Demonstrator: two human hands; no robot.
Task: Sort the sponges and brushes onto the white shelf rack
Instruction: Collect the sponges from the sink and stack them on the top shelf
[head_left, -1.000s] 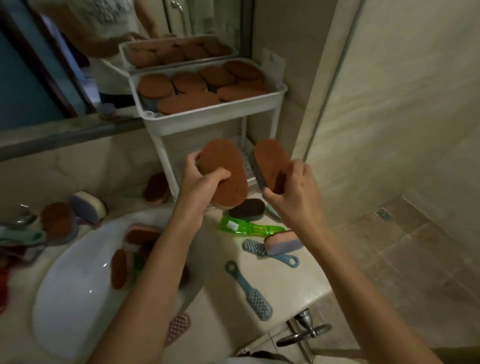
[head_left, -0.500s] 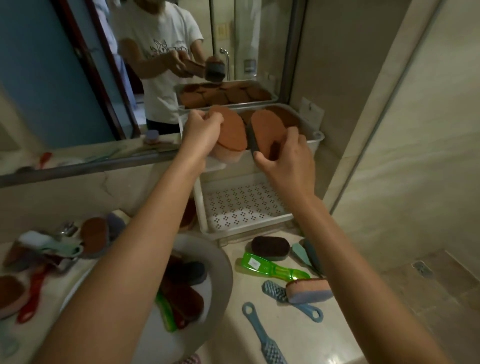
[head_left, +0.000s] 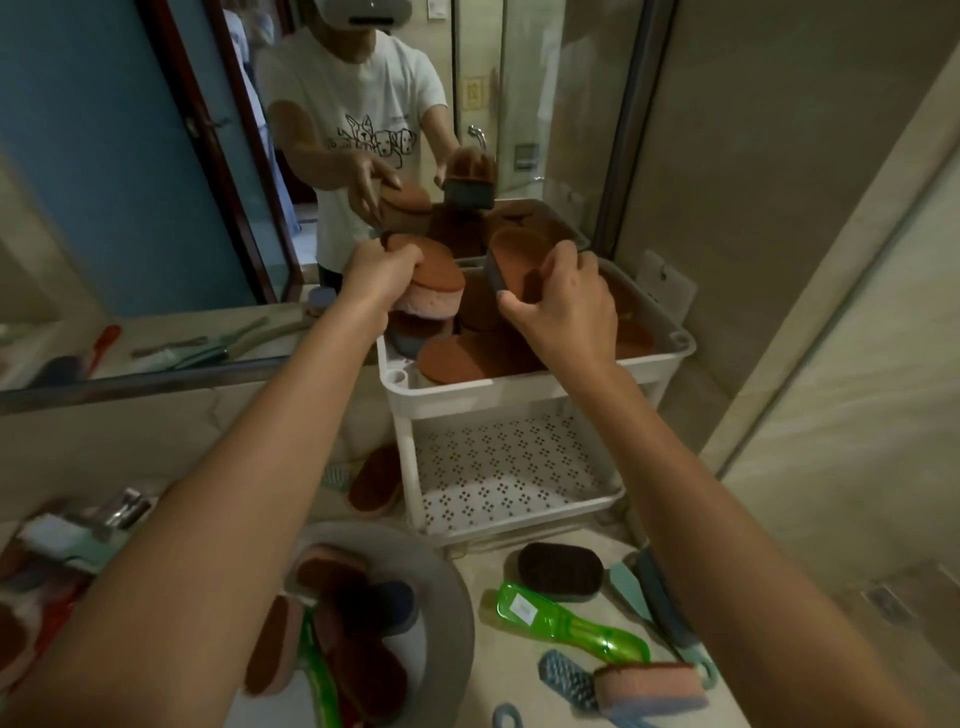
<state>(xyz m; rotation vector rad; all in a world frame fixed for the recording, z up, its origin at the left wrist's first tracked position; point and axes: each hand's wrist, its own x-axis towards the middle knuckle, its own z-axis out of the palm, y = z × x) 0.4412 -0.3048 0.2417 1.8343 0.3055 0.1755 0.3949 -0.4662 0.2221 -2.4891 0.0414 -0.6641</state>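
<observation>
Head view: 2 oval sponges w/ rust-brown scrub tops are held over the top tray (head_left: 530, 387) of the white shelf rack (head_left: 402, 457), which already carries a pile of similar brown sponges (head_left: 467, 353). Lower perforated tray (head_left: 498, 478) is bare. On the counter (head_left: 483, 670) near the rack's front edge: dark sponge (head_left: 560, 570), green brush (head_left: 566, 621), pink-blue sponge (head_left: 649, 688); more sponges in the basin (head_left: 452, 613). Left hand (head_left: 382, 273) fingers curl shut round a pink-bodied sponge (head_left: 434, 283); right hand (head_left: 563, 306) pinches a grey-bodied sponge (head_left: 511, 265), tilted on edge.
</observation>
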